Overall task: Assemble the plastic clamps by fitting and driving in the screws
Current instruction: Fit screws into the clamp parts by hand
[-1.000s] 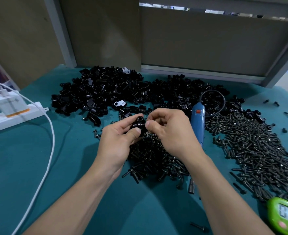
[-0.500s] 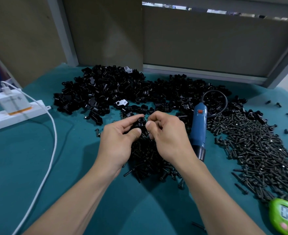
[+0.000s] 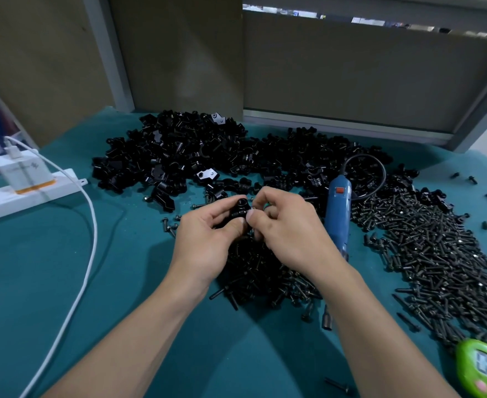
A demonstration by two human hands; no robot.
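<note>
— Clamp (image 3: 241, 209), where is it?
— Mid-scene, above the bench (image 3: 50, 282). The left hand (image 3: 205, 242) grips it with curled fingers; the right hand (image 3: 291, 237) pinches its right side.
— What crowds them?
— A screw heap (image 3: 259, 271) lies directly beneath the hands, with loose screws (image 3: 437, 254) spread to the right. A blue screwdriver (image 3: 337, 214) lies just right of the right hand. Black clamp parts (image 3: 193, 156) are piled farther back. A green timer (image 3: 486, 369) sits near right.

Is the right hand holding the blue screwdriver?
No, the blue screwdriver lies on the table beside the right hand, which pinches the black clamp.
</note>
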